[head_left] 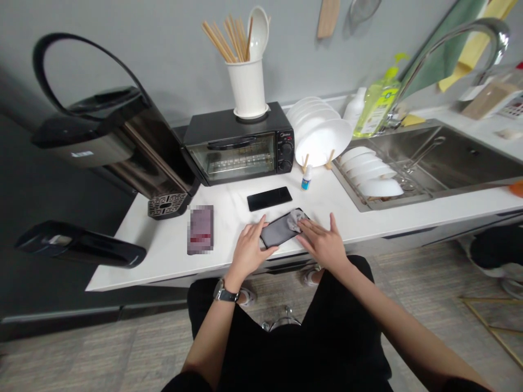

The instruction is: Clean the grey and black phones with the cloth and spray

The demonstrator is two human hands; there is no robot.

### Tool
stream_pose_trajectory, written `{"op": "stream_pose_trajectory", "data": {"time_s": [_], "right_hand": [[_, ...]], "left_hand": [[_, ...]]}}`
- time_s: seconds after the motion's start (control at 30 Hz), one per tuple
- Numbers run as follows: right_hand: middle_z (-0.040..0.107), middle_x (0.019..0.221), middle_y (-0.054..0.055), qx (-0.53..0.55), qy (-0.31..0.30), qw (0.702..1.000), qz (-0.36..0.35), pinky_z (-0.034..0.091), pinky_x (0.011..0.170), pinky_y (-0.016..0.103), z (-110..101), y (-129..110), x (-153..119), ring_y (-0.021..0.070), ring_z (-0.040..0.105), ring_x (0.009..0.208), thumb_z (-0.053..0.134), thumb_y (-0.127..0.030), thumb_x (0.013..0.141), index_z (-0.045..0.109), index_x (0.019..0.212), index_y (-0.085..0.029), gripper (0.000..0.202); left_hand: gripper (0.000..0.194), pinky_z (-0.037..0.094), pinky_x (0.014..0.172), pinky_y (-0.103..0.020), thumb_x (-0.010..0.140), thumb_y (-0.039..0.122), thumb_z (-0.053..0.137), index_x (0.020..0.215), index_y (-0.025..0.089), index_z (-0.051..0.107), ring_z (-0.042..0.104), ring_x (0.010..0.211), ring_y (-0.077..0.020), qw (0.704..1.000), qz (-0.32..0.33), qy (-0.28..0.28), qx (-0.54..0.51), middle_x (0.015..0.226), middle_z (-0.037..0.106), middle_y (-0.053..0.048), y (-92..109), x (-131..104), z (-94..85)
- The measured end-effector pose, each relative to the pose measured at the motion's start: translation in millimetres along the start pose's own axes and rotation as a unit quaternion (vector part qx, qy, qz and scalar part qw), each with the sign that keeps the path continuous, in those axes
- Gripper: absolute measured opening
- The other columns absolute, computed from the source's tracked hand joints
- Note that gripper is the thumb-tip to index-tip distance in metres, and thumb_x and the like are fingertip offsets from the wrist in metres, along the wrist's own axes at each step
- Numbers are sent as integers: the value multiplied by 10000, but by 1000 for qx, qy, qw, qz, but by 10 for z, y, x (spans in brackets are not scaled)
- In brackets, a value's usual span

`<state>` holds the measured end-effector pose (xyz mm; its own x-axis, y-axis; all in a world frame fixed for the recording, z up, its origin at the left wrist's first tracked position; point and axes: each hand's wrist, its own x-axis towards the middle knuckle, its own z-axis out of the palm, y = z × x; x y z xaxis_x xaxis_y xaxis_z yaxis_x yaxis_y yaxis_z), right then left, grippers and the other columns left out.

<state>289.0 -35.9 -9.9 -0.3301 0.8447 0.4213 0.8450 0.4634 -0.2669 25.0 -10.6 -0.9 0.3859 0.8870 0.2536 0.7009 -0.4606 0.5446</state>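
Left hand [248, 247] grasps a phone [278, 231]; right hand [327, 244] holds a cloth [295, 221] to its right end (small bottle [306, 178] farther off).

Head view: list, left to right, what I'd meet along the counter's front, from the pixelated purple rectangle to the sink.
Pixelated purple rectangle → bare left hand → flat grey rectangular device with dark edging → bare right hand → silvery metal sink.
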Motion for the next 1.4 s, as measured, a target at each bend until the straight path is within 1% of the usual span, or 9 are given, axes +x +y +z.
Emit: {"op": "stream_pose_trajectory", "data": {"time_s": [0.1,0.23,0.43,0.6,0.77,1.0,1.13,1.27,1.4], "right_hand": [[642,1496,201,-37,16,999,28,69,1298,718,101,-7,103,353,631,1377,465,-494,1101,579,1497,-133,548],[636,1460,296,-39,35,997,49,196,1281,703,345,-402,299,422,593,1396,498,-604,1052,580,1467,-23,719],[724,1373,214,64,-22,996,-53,297,1293,588,384,-877,272,324,661,1335,512,-586,1058,675,1363,-98,598],[740,1379,129,44,-38,997,-52,197,1321,607,82,-497,42,292,685,1315,525,-567,1068,695,1355,-194,500],[711,1403,199,-48,-6,999,25,141,1309,658,-34,-62,72,338,682,1312,427,-562,1099,637,1427,-114,593],[627,1422,366,-79,4,996,30,324,1254,629,374,-494,406,460,599,1375,506,-754,978,612,1399,76,936],[699,1375,281,22,-23,997,-68,417,1227,539,460,-762,382,371,655,1336,521,-702,1006,687,1333,-1,791],[734,1379,160,69,-48,991,-105,445,1210,516,296,-602,192,294,664,1346,549,-628,1034,699,1353,-128,612],[700,1435,142,5,-44,996,-72,381,1246,558,41,-223,19,305,638,1381,544,-558,1062,656,1422,-155,552]], "left_hand": [[1036,465,1121,-491,866,367,843,1690,310,216,565,1269,-307,1000,8,-5,-3,1449,648,-80,6,28,3],[990,463,1125,-499,888,311,800,1692,301,221,565,1277,-316,1000,10,-9,-12,1454,643,-87,0,41,-7],[995,479,1100,-494,893,223,737,1709,282,170,559,1267,-330,999,4,-31,-16,1452,633,-112,-49,20,-14],[1066,458,1127,-496,869,320,828,1703,306,164,552,1287,-327,1000,-2,-6,-6,1466,627,-93,-3,-2,-14],[1067,462,1127,-489,843,365,871,1686,318,218,576,1261,-314,1000,6,-9,-12,1452,648,-72,45,33,-20],[987,464,1130,-474,888,300,801,1690,279,225,560,1298,-311,999,25,-12,-20,1468,634,-92,-32,58,17],[974,487,1096,-476,897,237,749,1701,253,201,569,1259,-319,999,27,-25,-20,1451,643,-113,-100,52,28],[1016,464,1135,-476,886,239,787,1702,278,184,546,1303,-312,1000,15,-15,-14,1484,622,-101,-53,17,21],[1050,460,1136,-497,863,319,848,1692,304,204,554,1287,-318,1000,-2,-5,-7,1475,634,-85,15,3,7]]}}
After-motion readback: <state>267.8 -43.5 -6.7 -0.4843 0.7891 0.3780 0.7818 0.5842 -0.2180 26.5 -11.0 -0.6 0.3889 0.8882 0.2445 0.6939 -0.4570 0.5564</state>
